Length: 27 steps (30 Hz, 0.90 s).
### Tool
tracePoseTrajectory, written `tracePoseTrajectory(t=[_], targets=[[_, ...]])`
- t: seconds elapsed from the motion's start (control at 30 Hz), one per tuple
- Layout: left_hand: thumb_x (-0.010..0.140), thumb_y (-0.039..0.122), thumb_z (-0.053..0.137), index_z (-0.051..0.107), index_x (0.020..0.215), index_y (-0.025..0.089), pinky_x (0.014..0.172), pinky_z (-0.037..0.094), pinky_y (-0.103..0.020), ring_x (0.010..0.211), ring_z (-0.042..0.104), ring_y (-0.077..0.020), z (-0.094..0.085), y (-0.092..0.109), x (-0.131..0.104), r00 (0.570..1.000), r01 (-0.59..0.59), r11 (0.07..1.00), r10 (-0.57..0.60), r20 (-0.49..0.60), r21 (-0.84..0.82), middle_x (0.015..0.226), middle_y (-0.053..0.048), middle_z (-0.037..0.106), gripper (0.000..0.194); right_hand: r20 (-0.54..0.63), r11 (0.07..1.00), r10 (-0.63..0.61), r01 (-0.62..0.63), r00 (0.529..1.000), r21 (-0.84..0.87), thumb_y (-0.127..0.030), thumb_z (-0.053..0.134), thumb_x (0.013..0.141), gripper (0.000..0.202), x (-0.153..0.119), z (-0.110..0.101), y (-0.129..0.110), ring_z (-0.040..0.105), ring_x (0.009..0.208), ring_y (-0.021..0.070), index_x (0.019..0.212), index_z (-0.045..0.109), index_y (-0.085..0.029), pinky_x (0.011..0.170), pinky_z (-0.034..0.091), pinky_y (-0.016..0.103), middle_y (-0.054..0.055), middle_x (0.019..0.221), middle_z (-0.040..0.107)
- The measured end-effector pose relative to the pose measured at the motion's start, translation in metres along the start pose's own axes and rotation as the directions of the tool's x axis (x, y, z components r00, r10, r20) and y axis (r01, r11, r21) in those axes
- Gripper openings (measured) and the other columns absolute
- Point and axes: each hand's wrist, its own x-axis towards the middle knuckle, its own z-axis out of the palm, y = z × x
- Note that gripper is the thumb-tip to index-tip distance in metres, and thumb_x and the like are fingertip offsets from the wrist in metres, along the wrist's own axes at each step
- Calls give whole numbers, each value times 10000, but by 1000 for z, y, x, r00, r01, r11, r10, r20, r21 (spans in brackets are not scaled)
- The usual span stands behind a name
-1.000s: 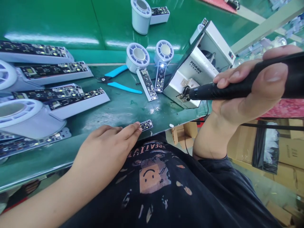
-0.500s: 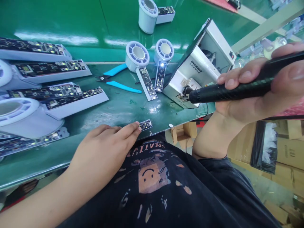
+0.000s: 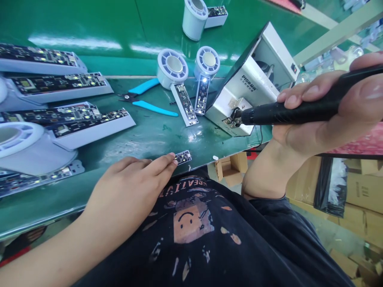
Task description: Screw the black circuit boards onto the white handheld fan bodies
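Note:
My left hand (image 3: 131, 187) lies over a small circuit board (image 3: 184, 157) at the near edge of the green bench, its fingers pressed together on the board's left part. The rest of that board is hidden under the hand. On the right, my right hand (image 3: 323, 107) is wrapped round a black electric screwdriver (image 3: 275, 113). The screwdriver points left, and its tip is at the front opening of a silver screw feeder (image 3: 245, 85). The very end of the tip is hard to make out there.
Blue-handled cutters (image 3: 154, 107) lie left of two white round units (image 3: 172, 67) with circuit boards. Several larger units (image 3: 22, 149) fill the bench's left side. Another unit (image 3: 195, 20) stands farther back. Cardboard boxes (image 3: 231, 169) are below the bench edge.
The screwdriver has shifted slightly right and up relative to the feeder's front, with my right hand round it. The view has moved a little. My left hand stays on the board.

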Motion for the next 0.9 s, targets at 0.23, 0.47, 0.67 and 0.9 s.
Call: tracePoseTrajectory(t=[0.23, 0.47, 0.67, 0.9], targets=[[835, -62, 397, 771, 1129, 146, 658, 518, -383, 654, 675, -206, -3, -1, 0, 997, -13, 1000, 12, 71, 7, 1206, -59, 763, 519, -14, 995, -3, 5, 1000, 99, -301, 563, 807, 174, 2, 1, 11, 463, 419, 56, 914, 482, -191, 399, 373, 224, -114, 534, 474], [857, -67, 413, 764, 1138, 113, 675, 514, -388, 678, 686, -215, -5, 0, -2, 998, -7, 1000, 8, 60, -23, 1213, -77, 759, 484, 1, 994, -47, 47, 999, 101, -280, 585, 804, 142, 1, 8, 12, 444, 399, 53, 884, 515, -186, 382, 330, 226, -102, 543, 466], [862, -74, 411, 759, 1126, 128, 686, 489, -383, 667, 678, -204, -6, 0, 0, 998, -14, 1000, 14, 61, -13, 1189, -64, 767, 481, 39, 996, -35, 32, 999, 83, -316, 666, 775, 165, 6, 9, 22, 416, 386, 59, 829, 532, -237, 374, 305, 243, -101, 534, 452], [881, -23, 406, 730, 1180, 138, 721, 519, -396, 737, 708, -210, -1, 1, -4, 996, 26, 1000, -26, 90, 2, 1249, -75, 742, 470, 300, 921, 345, -382, 889, 74, -483, 748, 749, 346, -3, -7, -17, 458, 411, 82, 802, 490, -259, 438, 468, 291, -115, 529, 488]])
